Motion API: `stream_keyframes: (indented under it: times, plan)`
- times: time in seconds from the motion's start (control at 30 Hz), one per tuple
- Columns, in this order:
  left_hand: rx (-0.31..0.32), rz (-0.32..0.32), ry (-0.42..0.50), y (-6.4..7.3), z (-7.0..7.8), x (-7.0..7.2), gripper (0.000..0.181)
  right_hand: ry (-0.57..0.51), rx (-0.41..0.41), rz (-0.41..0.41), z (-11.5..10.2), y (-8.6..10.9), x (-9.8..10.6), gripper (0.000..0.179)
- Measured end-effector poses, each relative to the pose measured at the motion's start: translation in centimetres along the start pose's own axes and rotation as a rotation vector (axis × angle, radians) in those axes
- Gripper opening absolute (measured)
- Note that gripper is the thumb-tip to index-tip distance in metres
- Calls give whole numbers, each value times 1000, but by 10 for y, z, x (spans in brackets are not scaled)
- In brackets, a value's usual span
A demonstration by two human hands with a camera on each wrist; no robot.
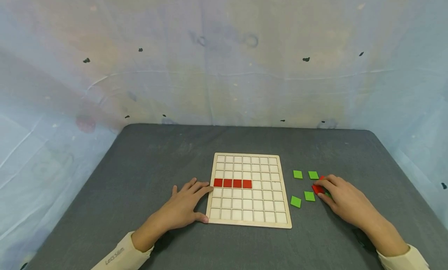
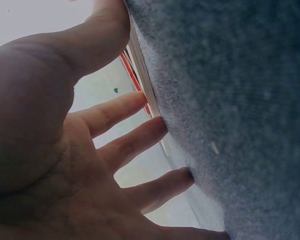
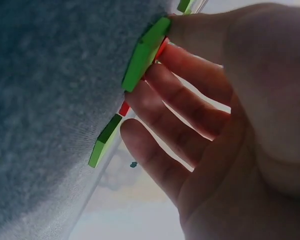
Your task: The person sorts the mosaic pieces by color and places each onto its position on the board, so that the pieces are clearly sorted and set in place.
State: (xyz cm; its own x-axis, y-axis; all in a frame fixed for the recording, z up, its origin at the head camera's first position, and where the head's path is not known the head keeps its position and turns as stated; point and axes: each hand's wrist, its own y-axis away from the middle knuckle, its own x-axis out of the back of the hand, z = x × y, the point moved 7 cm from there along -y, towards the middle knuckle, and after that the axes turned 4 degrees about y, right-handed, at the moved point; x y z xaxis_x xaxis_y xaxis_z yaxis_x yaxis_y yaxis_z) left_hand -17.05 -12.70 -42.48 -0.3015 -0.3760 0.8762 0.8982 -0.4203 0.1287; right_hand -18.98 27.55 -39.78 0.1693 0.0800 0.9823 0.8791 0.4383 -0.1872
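A square wooden grid board (image 1: pixel 250 224) lies on the table, its fourth row from the far edge holding several red square tiles (image 1: pixel 227 183) from the left side. My left hand (image 1: pixel 185 206) rests at the board's left edge, fingers spread, with thumb and fingertips against the rim; the left wrist view shows the board's edge (image 2: pixel 146 85) beyond the fingers. To the right, thumb and index finger of my right hand (image 1: pixel 344 200) pinch a red tile (image 1: pixel 317 189). In the right wrist view that tile (image 3: pixel 162 48) is mostly hidden behind a green tile (image 3: pixel 142 57).
Green tiles (image 1: pixel 309 196) lie loosely between the board and my right hand. Another red tile (image 1: pixel 321 178) and a green one (image 1: pixel 328 194) show partly from under that hand. A dark grey cloth covers the table (image 1: pixel 168 153); a patterned curtain (image 1: pixel 224 87) hangs behind it.
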Motion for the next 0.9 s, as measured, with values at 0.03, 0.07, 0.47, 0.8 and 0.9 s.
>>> stream_keyframes:
  times: [0.03, 0.07, 0.47, 0.8, 0.9]
  plan:
    - [-5, 3, -2, 0, 0, 0, 85, 0, 4, 7, 0, 0, 0, 31]
    - [-8, 5, -2, 0, 0, 0, 85, -1, 6, 12, 0, 0, 0, 31]
    - [-8, 5, 0, -1, 2, 0, 85, 11, -10, -27, 2, 1, 1, 35]
    - [-4, 4, -7, 1, 1, 0, 85, 2, 5, 8, 1, 3, -1, 30]
    - [-8, 6, -9, 1, 1, 1, 85, 8, 19, 25, 0, 3, -1, 28]
